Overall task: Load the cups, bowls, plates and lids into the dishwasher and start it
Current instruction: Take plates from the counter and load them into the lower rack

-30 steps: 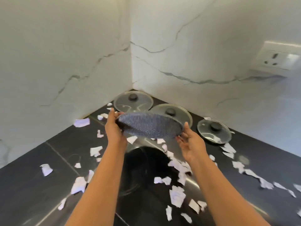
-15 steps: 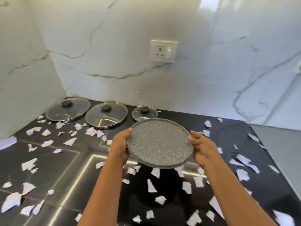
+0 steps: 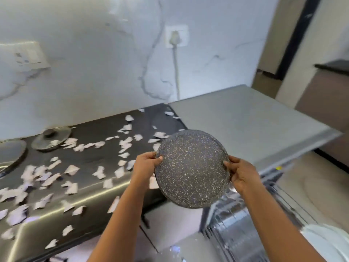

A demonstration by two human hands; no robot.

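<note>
- I watched the round, dark grey speckled plate (image 3: 191,167) held in the air at the centre of the frame. It was tilted with one flat side towards the camera.
- The left hand (image 3: 145,165) gripped the plate's left rim, thumb on the near side and fingers behind it.
- The right hand (image 3: 242,175) gripped the right rim the same way.
- Behind the plate, the glossy black countertop (image 3: 90,161) met the grey-topped dishwasher (image 3: 245,125) on the right.
- Torn white paper scraps (image 3: 71,170) lay scattered over the counter.
- At middle left a round glass lid with a black knob (image 3: 51,138) lay on the counter. A second glass lid (image 3: 10,152) was cut off by the left edge.
- A shiny wire rack (image 3: 232,220) showed at lower right, blurred, with a white plate (image 3: 328,242) in the corner.
- On the white marble wall (image 3: 94,63) a white plug sat in a socket (image 3: 176,35).
- A small yellow mark (image 3: 279,168) on the dishwasher's edge was too blurred to read.
</note>
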